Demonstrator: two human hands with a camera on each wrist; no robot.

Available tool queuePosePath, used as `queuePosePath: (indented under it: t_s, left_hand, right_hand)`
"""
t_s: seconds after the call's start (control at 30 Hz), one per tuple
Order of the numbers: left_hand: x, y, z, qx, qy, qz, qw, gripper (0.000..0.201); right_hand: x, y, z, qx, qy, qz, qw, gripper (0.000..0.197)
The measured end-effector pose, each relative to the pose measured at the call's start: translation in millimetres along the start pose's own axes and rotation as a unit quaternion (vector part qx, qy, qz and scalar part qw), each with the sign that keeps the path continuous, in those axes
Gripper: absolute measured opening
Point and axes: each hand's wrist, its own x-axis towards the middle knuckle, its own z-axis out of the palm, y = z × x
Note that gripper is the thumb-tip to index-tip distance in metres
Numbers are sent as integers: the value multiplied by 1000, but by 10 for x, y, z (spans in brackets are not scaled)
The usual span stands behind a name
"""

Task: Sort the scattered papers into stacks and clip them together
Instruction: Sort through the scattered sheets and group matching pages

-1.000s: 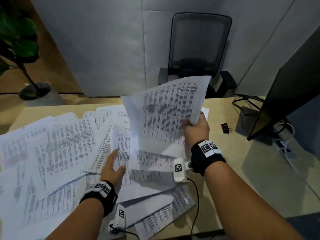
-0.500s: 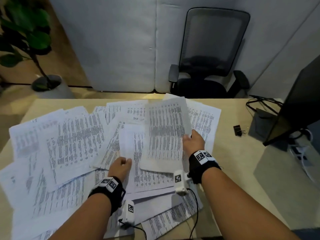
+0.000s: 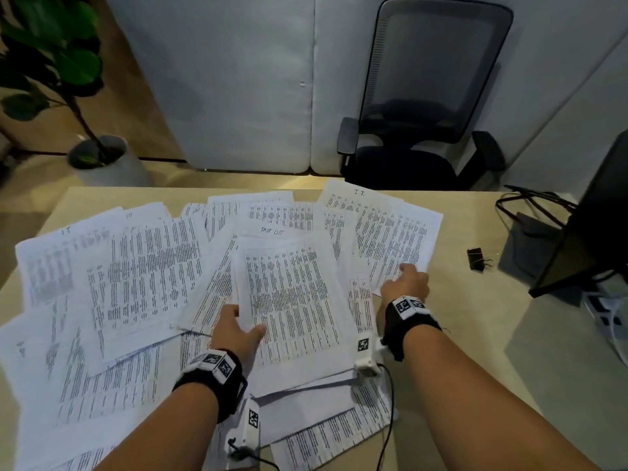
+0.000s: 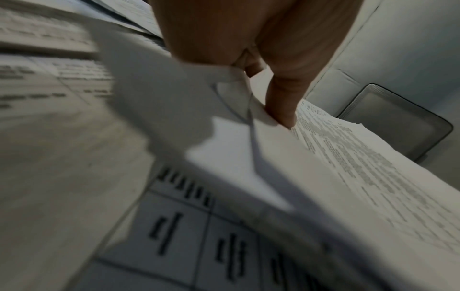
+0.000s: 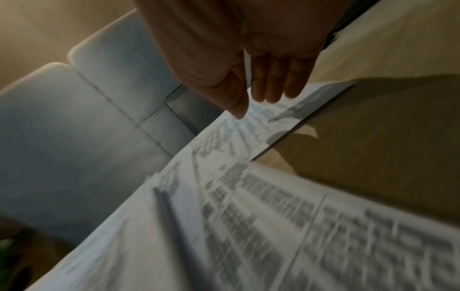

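Many printed sheets (image 3: 142, 266) lie scattered and overlapping across the wooden desk (image 3: 475, 334). A centre sheet (image 3: 295, 300) lies on top of the pile. My left hand (image 3: 249, 329) pinches its left edge, and in the left wrist view the thumb (image 4: 281, 110) presses on the paper (image 4: 348, 157). My right hand (image 3: 406, 273) hovers with straight fingers over the near corner of the far-right sheet (image 3: 390, 232). The right wrist view shows those fingers (image 5: 271, 90) just above that sheet (image 5: 273, 122), holding nothing. A black binder clip (image 3: 477, 259) lies on the bare desk to the right.
A dark monitor (image 3: 594, 215) and its cables (image 3: 530, 205) stand at the desk's right edge. A black office chair (image 3: 424, 96) sits behind the desk, and a potted plant (image 3: 95, 154) is at the back left. Bare desk shows right of the papers.
My right hand lowered the raised sheet onto the pile, let it go and moved right to the far-right sheet. My left hand took hold of the centre sheet's left edge.
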Motion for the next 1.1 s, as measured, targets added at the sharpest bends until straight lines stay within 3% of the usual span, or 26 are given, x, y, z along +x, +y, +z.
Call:
queuePosePath:
  t_s: [0.1, 0.23, 0.43, 0.53, 0.63, 0.73, 0.87, 1.1]
  left_hand:
    - [9, -18, 22, 0, 3, -1, 1000, 44]
    - [3, -30, 36, 15, 7, 10, 1000, 49]
    - [-28, 1, 35, 16, 9, 11, 1000, 53]
    - [-25, -4, 32, 11, 6, 10, 1000, 53]
    - [-24, 2, 27, 5, 6, 16, 1000, 50]
    - [-41, 17, 22, -2, 3, 24, 1000, 47]
    - [-70, 60, -13, -27, -4, 24, 999, 36]
    - [-87, 77, -73, -66, -26, 9, 997, 28]
  right_hand:
    - [194, 126, -80, -79, 18, 68, 994, 61]
    - [291, 251, -21, -155, 4, 70, 985, 72]
    - [385, 196, -73, -66, -45, 89, 993, 44]
    - [365, 157, -199, 21, 25, 81, 996, 34]
    - [266, 86, -393, 88, 126, 23, 988, 26]
    - [160, -33, -585, 119, 181, -52, 975, 23]
    - [-9, -173, -738, 145, 202, -151, 957, 19]
    - [-452, -261, -637, 169, 161, -294, 927, 15]
